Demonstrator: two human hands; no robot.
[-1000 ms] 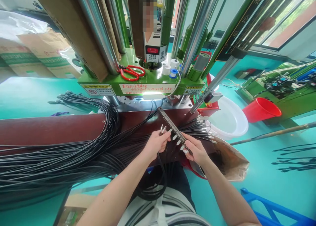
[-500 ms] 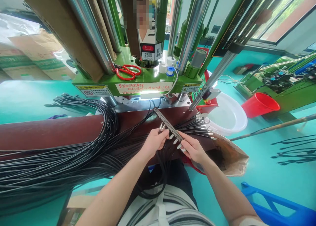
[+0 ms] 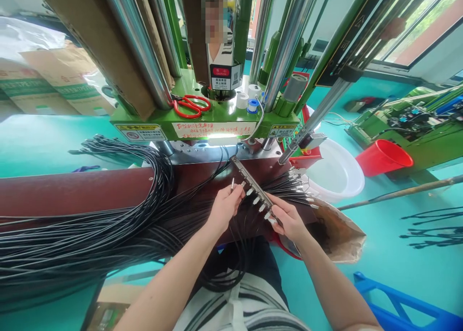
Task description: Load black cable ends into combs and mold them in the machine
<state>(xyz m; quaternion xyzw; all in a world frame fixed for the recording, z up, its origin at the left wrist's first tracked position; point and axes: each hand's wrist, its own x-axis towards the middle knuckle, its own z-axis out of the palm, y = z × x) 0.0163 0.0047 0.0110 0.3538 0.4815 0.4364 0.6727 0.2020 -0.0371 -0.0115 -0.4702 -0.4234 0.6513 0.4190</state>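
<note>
My right hand (image 3: 287,216) grips the lower end of a narrow dark metal bar (image 3: 249,178), which slants up and left toward the press. Several silver cable connectors (image 3: 255,200) stick out along the bar's lower-left edge. Close beside the bar, my left hand (image 3: 227,204) is closed in a pinch on a cable connector (image 3: 232,183) with a thin silver tip. Its fingertips are near a connector at the bar's edge; whether they touch it I cannot tell. Black cables (image 3: 238,254) hang in loops beneath both hands.
A green press (image 3: 144,123) stands ahead, with red-handled scissors (image 3: 191,106) and tape rolls on it. Long bundles of black cable (image 3: 72,239) cover the brown table (image 3: 72,191) at left. More connector ends (image 3: 298,186) lie right, near a paper bag (image 3: 347,234) and white tub (image 3: 356,176).
My left hand has drawn slightly away from the bar, and fewer silver tips show above its fingers. The bar, still in my right hand, has shifted slightly right in view.
</note>
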